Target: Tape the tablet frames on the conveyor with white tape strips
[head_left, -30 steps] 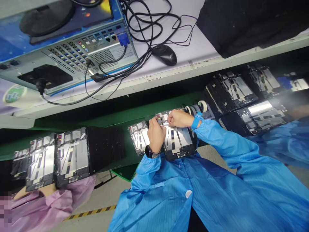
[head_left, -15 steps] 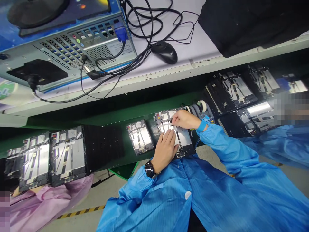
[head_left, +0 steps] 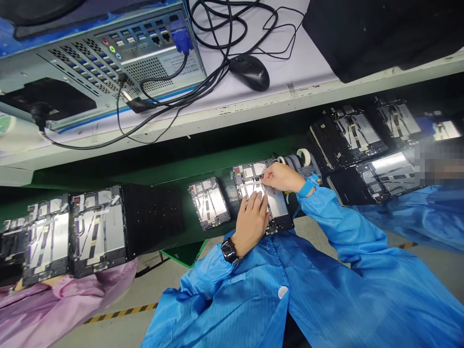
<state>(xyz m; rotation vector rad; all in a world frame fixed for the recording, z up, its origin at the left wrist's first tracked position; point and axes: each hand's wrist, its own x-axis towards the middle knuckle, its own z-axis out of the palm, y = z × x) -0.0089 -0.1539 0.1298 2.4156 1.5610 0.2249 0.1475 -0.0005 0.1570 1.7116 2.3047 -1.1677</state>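
An opened tablet frame [head_left: 252, 173] with silver plates, black strips and flex cables lies on the green belt under both hands. My left hand [head_left: 252, 222], with a black smartwatch [head_left: 229, 251] on its wrist, rests flat on the frame's silver plate, fingers slightly apart. My right hand [head_left: 284, 177], wearing a blue wrist strap [head_left: 306, 188], pinches a thin dark strip near the frame's upper edge. The strip is mostly hidden by my fingertips. A similar tablet frame [head_left: 209, 203] lies just left of my left hand, not touched.
A green conveyor belt [head_left: 163, 167] carries several tablet frames and a black pad [head_left: 152, 217]. Tape rolls [head_left: 304, 157] stand beyond my right hand. A shelf above holds a computer case [head_left: 119, 63], mouse [head_left: 250, 71] and cables [head_left: 217, 29]. Co-workers' sleeves [head_left: 61, 302] show at both sides.
My left hand has moved off the frame's upper area and now lies flat on its plate. My right hand stays at the upper edge. The view has drifted slightly.
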